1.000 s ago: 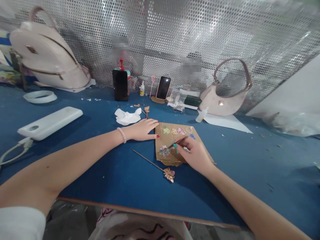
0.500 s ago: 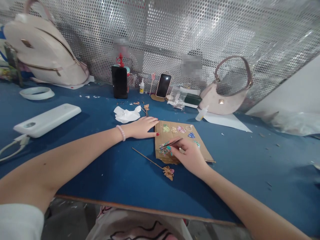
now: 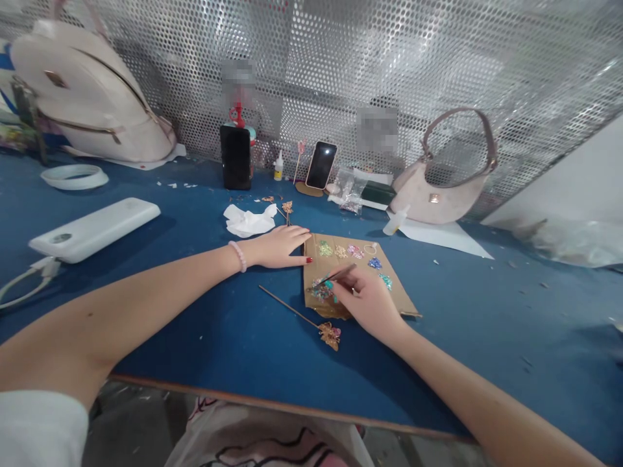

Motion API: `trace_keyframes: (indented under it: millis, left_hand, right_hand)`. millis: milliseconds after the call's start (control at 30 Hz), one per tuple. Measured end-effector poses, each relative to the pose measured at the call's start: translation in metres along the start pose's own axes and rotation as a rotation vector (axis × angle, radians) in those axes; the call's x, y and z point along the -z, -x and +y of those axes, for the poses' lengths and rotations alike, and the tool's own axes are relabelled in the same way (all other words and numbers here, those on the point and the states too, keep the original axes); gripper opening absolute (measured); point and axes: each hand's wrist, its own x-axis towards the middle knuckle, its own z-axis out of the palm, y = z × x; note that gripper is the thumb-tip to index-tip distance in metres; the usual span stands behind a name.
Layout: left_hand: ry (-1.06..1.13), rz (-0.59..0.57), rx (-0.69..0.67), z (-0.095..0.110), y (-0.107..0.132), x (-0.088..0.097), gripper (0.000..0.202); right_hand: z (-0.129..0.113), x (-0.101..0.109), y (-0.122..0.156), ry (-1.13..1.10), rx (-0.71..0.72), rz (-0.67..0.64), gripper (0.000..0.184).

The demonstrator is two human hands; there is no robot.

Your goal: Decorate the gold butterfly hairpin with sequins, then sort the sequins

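Note:
My right hand (image 3: 366, 297) grips tweezers (image 3: 337, 274), their tips among mixed-colour beads or rhinestones (image 3: 321, 290) on a piece of cardboard (image 3: 353, 275). With fingers stretched out, my left hand (image 3: 285, 248) lies flat at the cardboard's left edge, touching it. Farther up the board sit small piles: green (image 3: 325, 248), pale gold (image 3: 340, 251), pink (image 3: 355, 251), blue (image 3: 374, 263) and teal (image 3: 386, 281). A white ring (image 3: 370, 248) is by the top right corner. On the table in front lies a hairpin (image 3: 329, 335) with a gold butterfly-like ornament and a pink spot.
Behind the cardboard are a crumpled tissue (image 3: 250, 220), another gold ornament (image 3: 287, 207), two phones (image 3: 236, 159) propped up and glue bottles (image 3: 395, 221). A power bank (image 3: 96, 229), tape roll (image 3: 74, 177) and backpack (image 3: 97, 97) stand left; a handbag (image 3: 438, 191) is right.
The tweezer tips have shifted slightly left within the mixed pile. My left hand stays at the cardboard's edge. The whole view has moved a little.

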Motion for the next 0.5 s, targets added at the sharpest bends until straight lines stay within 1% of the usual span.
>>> trace_keyframes:
  millis: [300,400,500]
  left_hand:
    - [-0.001,-0.008,0.009,0.0,0.0,-0.001,0.073]
    - [0.01,-0.009,0.004,0.0,0.0,0.0,0.074]
    - [0.024,-0.019,0.013,0.001,0.0,0.001,0.074]
  right_hand:
    - [0.001,0.002,0.001,-0.06,-0.009,0.004,0.01]
    - [0.001,0.006,0.0,-0.125,-0.03,0.02,0.01]
    - [0.002,0.013,-0.004,-0.256,-0.089,0.062,0.014]
